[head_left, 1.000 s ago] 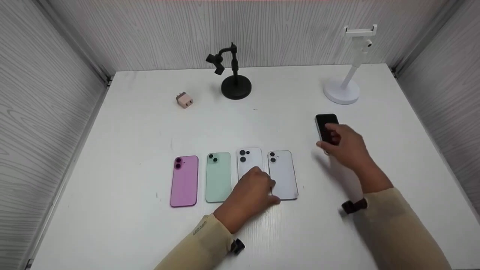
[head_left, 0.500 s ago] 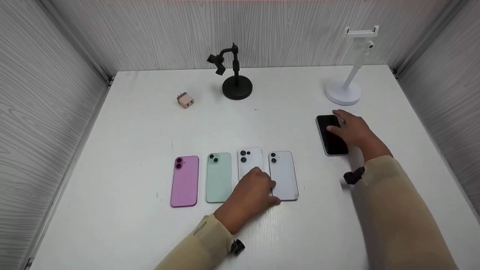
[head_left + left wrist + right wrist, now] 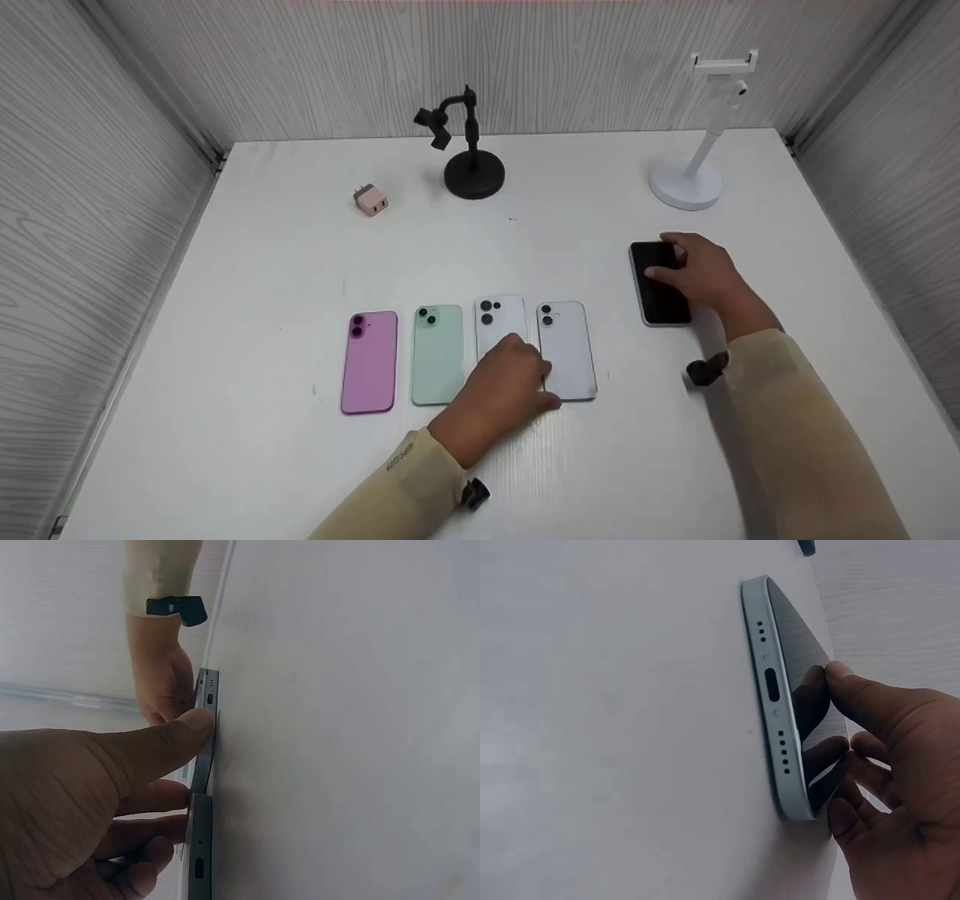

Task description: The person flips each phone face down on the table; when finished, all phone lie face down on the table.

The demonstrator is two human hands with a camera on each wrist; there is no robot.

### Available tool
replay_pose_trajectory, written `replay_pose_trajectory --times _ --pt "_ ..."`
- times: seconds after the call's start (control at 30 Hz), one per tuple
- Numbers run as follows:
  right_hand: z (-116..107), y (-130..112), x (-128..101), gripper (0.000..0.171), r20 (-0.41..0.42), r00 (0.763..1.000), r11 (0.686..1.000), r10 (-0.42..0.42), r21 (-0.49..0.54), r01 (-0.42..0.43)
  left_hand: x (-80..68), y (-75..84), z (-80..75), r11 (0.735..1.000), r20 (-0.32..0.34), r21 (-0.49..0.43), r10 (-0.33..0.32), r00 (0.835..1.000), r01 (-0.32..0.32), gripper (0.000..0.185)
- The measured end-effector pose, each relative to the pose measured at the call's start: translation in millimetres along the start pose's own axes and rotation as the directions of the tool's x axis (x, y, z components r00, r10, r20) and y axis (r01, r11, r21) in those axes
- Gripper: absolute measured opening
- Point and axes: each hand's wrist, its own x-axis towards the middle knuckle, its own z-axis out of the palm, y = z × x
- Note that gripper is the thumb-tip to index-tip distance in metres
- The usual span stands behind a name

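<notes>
Four phones lie face down in a row on the white table (image 3: 285,255): pink (image 3: 369,361), green (image 3: 437,352), white (image 3: 501,315) and pale lilac (image 3: 570,345). My left hand (image 3: 517,375) rests on the white phone's lower half. In the left wrist view its thumb (image 3: 180,731) touches a phone edge (image 3: 208,701). To the right lies a fifth phone (image 3: 658,296) with its black screen up. My right hand (image 3: 671,262) presses on that screen. The right wrist view shows thumb and fingertips (image 3: 840,757) on the glass above the phone's port end (image 3: 772,690).
A black stand (image 3: 472,169) and a pink charger plug (image 3: 370,200) sit at the back. A white phone holder (image 3: 686,184) stands at the back right, just beyond the black phone. Grey wood-grain walls close in the table on three sides.
My right hand reached up along the black-screened phone and has slid it a little nearer. The left hand and the four phones in the row have not moved.
</notes>
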Motion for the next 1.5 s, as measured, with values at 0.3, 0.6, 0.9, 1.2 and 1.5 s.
replay_pose_trajectory --times 0.3,0.6,0.9,1.2,1.5 --pt "16 -7 -19 0.081 -0.027 0.998 0.999 -0.048 0.010 0.048 1.7 -1.3 0.9 1.000 -0.009 0.013 0.017 1.000 -0.017 0.032" --pt "28 -13 -39 0.080 -0.047 0.998 0.999 -0.043 0.023 0.044 2.1 -0.3 -0.3 1.000 -0.014 0.021 0.020 1.000 -0.020 0.034" --pt "39 -15 -57 0.078 -0.078 0.996 0.999 -0.046 0.016 0.048 4.1 2.7 0.4 0.998 -0.018 0.054 0.025 1.000 -0.024 0.036" --pt "50 -16 -75 0.076 -0.094 0.993 0.997 -0.073 0.006 0.074 4.5 5.8 -1.1 0.994 -0.022 0.106 0.033 0.999 -0.030 0.034" --pt "52 -19 -81 0.075 -0.119 0.989 0.996 -0.087 -0.011 0.086 21.3 29.6 2.6 0.983 -0.039 0.138 0.124 0.992 -0.118 0.043"
